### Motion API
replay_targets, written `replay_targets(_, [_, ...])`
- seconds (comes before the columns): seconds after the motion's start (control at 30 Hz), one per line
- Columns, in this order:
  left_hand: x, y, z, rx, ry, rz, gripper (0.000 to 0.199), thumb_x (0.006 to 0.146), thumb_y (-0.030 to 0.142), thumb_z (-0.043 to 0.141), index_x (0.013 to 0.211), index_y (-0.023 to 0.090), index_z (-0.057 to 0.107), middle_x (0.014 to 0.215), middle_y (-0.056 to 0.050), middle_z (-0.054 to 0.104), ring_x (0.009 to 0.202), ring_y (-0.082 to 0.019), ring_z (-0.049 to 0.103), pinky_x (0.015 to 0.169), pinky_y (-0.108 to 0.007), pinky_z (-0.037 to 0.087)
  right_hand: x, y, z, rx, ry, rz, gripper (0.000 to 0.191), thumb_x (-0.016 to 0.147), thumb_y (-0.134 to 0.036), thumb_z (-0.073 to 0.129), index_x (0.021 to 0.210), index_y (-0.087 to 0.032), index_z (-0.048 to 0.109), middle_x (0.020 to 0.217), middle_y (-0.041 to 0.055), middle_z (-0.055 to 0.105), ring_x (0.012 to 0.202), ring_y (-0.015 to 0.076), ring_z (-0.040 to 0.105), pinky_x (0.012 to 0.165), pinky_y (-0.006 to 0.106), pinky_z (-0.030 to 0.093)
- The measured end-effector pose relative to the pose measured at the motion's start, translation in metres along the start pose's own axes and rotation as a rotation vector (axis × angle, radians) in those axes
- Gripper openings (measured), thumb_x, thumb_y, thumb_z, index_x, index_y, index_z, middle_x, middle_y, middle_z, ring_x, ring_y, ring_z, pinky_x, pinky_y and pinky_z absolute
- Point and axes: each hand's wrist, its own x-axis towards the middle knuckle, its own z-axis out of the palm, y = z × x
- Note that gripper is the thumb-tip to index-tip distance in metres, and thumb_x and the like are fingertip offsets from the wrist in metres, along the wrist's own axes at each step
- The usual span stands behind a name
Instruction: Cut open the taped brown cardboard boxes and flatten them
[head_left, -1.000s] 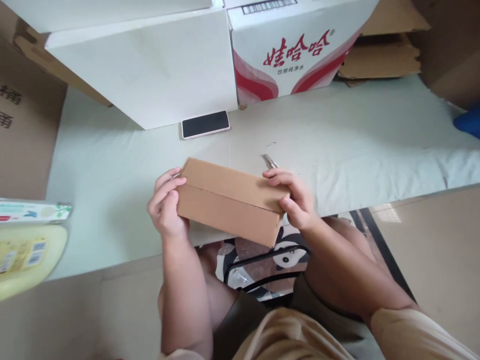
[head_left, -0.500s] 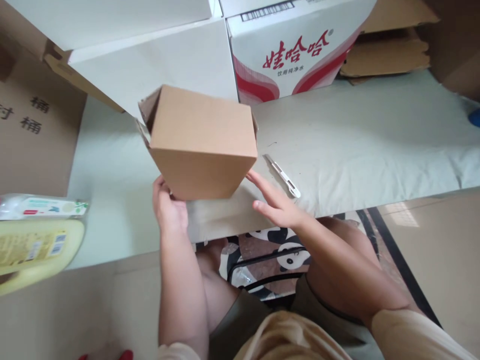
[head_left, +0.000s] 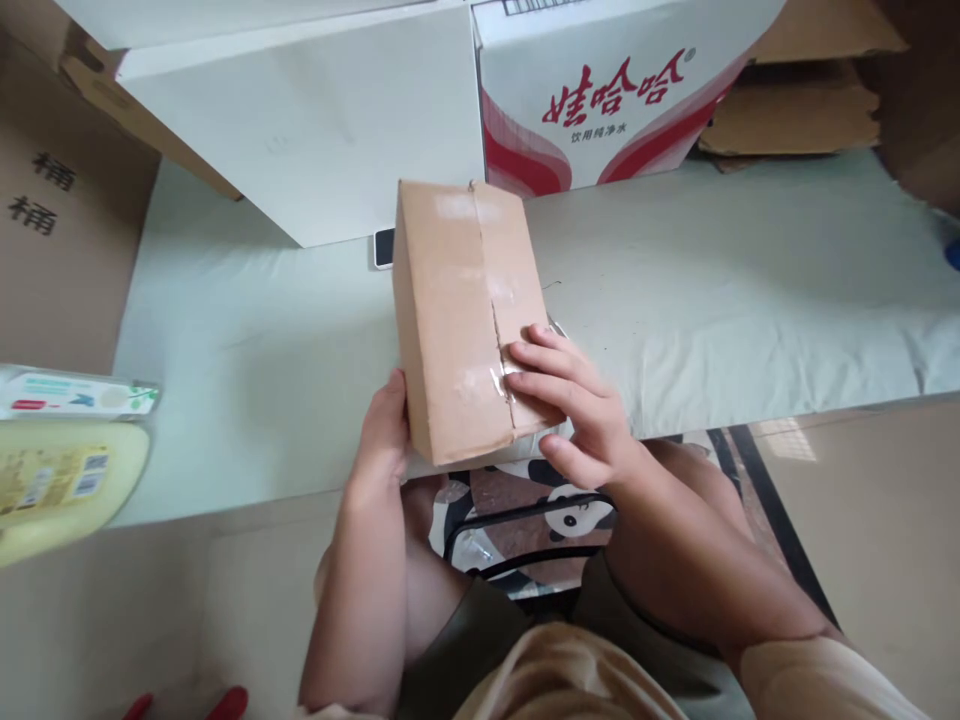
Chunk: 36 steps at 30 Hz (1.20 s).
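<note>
A small brown cardboard box [head_left: 457, 320] is tilted above the cloth-covered table, its seamed face with bits of clear tape turned up. My left hand [head_left: 385, 430] grips the box at its lower left side, thumb along the edge and the other fingers hidden behind or under it. My right hand [head_left: 581, 400] lies on the right part of the seamed face, fingers spread and thumb apart, near the lower right corner. Only a sliver of the white utility knife [head_left: 557, 327] shows beyond my right fingers. Behind the box, a phone [head_left: 384, 249] is partly covered.
White cartons [head_left: 315, 120] and a red-and-white carton [head_left: 600, 110] line the back of the table [head_left: 750, 290]. Folded cardboard [head_left: 795, 110] is at the back right. At the left are a large brown carton [head_left: 67, 270], a packaged item [head_left: 79, 394] and a yellow bottle [head_left: 75, 475].
The box has turned, showing its taped seam instead of a plain side, and has shifted right. My right hand has moved onto its face. The phone has come into view; the knife is now mostly covered.
</note>
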Motion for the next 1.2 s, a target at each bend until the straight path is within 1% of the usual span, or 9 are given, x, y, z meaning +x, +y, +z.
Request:
replay_targets(0.1, [-0.008,0.003,-0.003,0.106,-0.067,-0.114,0.048,0.075,0.064,0.081,0.089,0.017,0.077,0.077,-0.009,0.079,0.076,-0.029,0.076,0.066,-0.042,0.063,-0.001,0.006,0.000,-0.006,0.051,0.005,0.044,0.098,-0.049,0.050,0.135,-0.036,0.067,0.148,0.0008,0.066,0.152,0.0322,0.048,0.132,0.060,0.033])
replay_targets(0.2, [-0.010,0.007,-0.005,0.320,-0.070,-0.106,0.048,0.073,0.056,0.085,0.101,0.018,0.078,0.101,-0.012,0.082,0.094,-0.032,0.078,0.082,-0.046,0.066,0.001,0.013,0.004,-0.010,0.053,-0.028,0.035,0.097,-0.041,0.053,0.125,-0.031,0.071,0.142,0.0042,0.070,0.147,0.0314,0.054,0.130,0.061,0.035])
replay_targets(0.33, [0.007,0.004,-0.017,0.300,0.199,0.486,0.065,0.086,0.071,0.065,0.134,0.028,0.063,0.149,-0.010,0.064,0.146,-0.035,0.056,0.119,-0.054,0.049,0.006,0.013,0.009,0.098,-0.002,-0.130,0.029,0.096,-0.032,0.059,0.121,-0.024,0.071,0.133,0.0090,0.073,0.135,0.0262,0.065,0.128,0.054,0.040])
replay_targets(0.47, [0.033,0.004,-0.031,0.325,0.079,0.929,0.059,0.095,0.074,0.050,0.134,0.033,0.064,0.161,-0.002,0.049,0.156,-0.034,0.042,0.129,-0.055,0.035,0.011,0.001,0.009,0.264,-0.178,-0.152,0.029,0.099,-0.042,0.057,0.116,-0.024,0.072,0.125,0.0082,0.076,0.130,0.0250,0.067,0.127,0.051,0.042])
replay_targets(0.57, [0.040,0.007,-0.032,0.277,0.039,0.928,0.043,0.099,0.062,0.052,0.128,0.034,0.067,0.145,-0.003,0.060,0.143,-0.032,0.055,0.123,-0.055,0.043,0.010,0.001,0.004,0.185,-0.080,-0.005,0.027,0.101,-0.042,0.052,0.105,-0.025,0.072,0.117,0.0066,0.077,0.120,0.0237,0.071,0.111,0.047,0.055])
replay_targets(0.7, [0.037,0.007,-0.025,0.194,0.031,0.921,0.037,0.099,0.057,0.054,0.125,0.035,0.068,0.133,-0.004,0.065,0.132,-0.029,0.062,0.115,-0.052,0.050,0.005,0.019,-0.009,-0.466,0.223,0.469,0.017,0.091,-0.033,0.056,0.094,-0.023,0.069,0.095,0.0076,0.074,0.085,0.0226,0.069,0.078,0.041,0.056])
replay_targets(0.83, [0.034,0.007,-0.023,0.171,0.021,0.934,0.037,0.100,0.055,0.052,0.126,0.034,0.068,0.133,-0.005,0.065,0.132,-0.029,0.061,0.116,-0.052,0.048,0.004,0.034,-0.021,-0.834,-0.106,0.848,0.043,0.085,-0.039,0.060,0.123,-0.021,0.067,0.111,0.0128,0.075,0.088,0.0285,0.067,0.067,0.038,0.045])
replay_targets(0.97, [0.034,0.005,-0.025,0.184,0.027,0.923,0.039,0.100,0.058,0.050,0.126,0.033,0.066,0.134,-0.006,0.064,0.133,-0.030,0.061,0.116,-0.053,0.048,0.007,0.035,-0.024,-0.852,-0.363,1.019,0.051,0.084,-0.033,0.057,0.134,-0.022,0.061,0.108,0.0123,0.077,0.089,0.0310,0.068,0.067,0.037,0.041])
replay_targets(1.2, [0.033,0.000,-0.021,0.175,0.044,0.895,0.040,0.101,0.059,0.050,0.127,0.033,0.064,0.134,-0.006,0.063,0.133,-0.029,0.060,0.116,-0.051,0.048,0.010,0.031,-0.021,-0.342,-0.086,0.888,0.055,0.082,-0.034,0.052,0.135,-0.023,0.051,0.071,0.0009,0.066,0.057,0.0200,0.059,0.056,0.034,0.045])
